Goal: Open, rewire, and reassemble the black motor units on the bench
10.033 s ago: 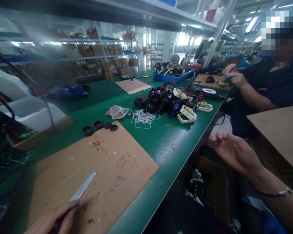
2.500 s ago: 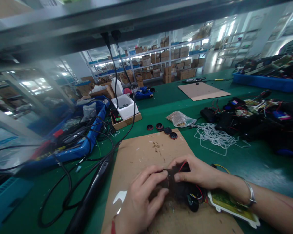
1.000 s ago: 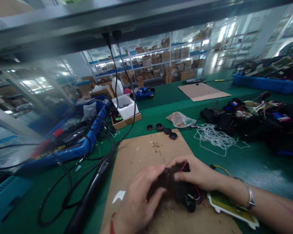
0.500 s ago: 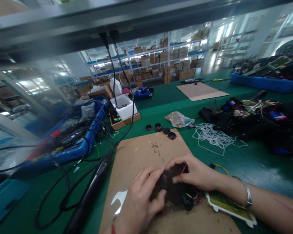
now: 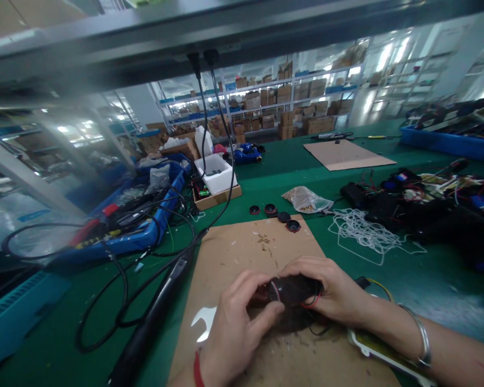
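Both of my hands hold a black cylindrical electrical part [image 5: 292,290] with red wires looped around it, just above a cardboard work mat [image 5: 242,252]. My left hand [image 5: 237,317] wraps its near end, and my right hand [image 5: 331,287] grips the far side. A black soldering iron [image 5: 157,306] lies left of the mat, its cord running up. Beyond the right wrist, a white-framed green board [image 5: 371,349] lies partly under my arm. Several black round caps [image 5: 283,217] sit at the mat's far edge.
A bag of small brass pieces [image 5: 306,200] and a tangle of white cord [image 5: 367,231] lie on the green bench beyond the mat. Wired black assemblies [image 5: 423,207] are heaped at right. A blue cable tray [image 5: 161,215] lies at left; shelves of cartons stand behind.
My hands have turned the black part so its cylinder lies more crosswise and shows clearly. The view has swung slightly, shifting the bench contents to the right.
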Demonstrator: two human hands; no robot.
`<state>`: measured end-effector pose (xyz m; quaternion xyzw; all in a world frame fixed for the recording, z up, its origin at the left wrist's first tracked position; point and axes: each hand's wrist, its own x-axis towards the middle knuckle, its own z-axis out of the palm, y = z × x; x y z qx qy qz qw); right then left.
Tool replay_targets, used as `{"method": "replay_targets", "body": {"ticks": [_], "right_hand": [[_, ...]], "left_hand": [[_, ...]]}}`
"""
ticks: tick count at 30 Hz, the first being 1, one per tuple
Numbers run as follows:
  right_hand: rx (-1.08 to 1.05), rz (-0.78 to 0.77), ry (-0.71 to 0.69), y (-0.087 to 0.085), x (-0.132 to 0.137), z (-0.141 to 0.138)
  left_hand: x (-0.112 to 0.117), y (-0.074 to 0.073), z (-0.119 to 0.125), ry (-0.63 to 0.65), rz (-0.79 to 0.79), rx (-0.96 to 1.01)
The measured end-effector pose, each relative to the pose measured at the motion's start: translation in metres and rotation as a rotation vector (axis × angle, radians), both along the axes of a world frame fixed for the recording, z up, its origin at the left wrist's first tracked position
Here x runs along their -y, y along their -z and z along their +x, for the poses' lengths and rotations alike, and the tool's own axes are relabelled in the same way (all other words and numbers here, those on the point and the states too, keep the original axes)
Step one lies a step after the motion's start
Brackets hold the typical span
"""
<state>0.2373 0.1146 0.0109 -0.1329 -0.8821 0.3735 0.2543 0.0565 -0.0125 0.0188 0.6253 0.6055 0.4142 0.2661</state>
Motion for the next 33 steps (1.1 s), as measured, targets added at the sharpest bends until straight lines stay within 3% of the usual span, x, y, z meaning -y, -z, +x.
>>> {"method": "replay_targets", "body": {"ticks": [5,7,9,14,18,24,28,33], "right_hand": [[0.101,-0.380,0.004,-0.003,-0.003,-0.004],[0.117,-0.442,-0.007,-0.002,-0.004,-0.005],[0.127,-0.388,0.013,-0.002,-0.003,-0.005],[0.084,-0.117,0.095,-0.001,-0.002,-0.004],[0.051,-0.096,0.097,-0.001,-0.003,-0.004],[0.008,-0.054,0.072,-0.001,-0.004,-0.003],[-0.018,-0.027,0.056,0.001,-0.003,-0.001],[-0.042,0.021,0.035,0.003,-0.004,0.001]], "left_hand": [[0.003,0.002,-0.004,0.157,0.249,-0.324],[0.002,0.000,-0.006,0.203,0.261,-0.365],[0.002,-0.006,-0.013,0.179,0.169,-0.348],[0.021,-0.028,-0.046,-0.113,-0.293,-0.490],[0.039,-0.025,-0.062,-0.160,-0.545,-0.643],[0.034,-0.021,-0.069,-0.077,-0.683,-0.554],[0.033,-0.028,-0.070,-0.045,-0.682,-0.535],[0.049,-0.032,-0.052,-0.023,-0.649,-0.451]]}}
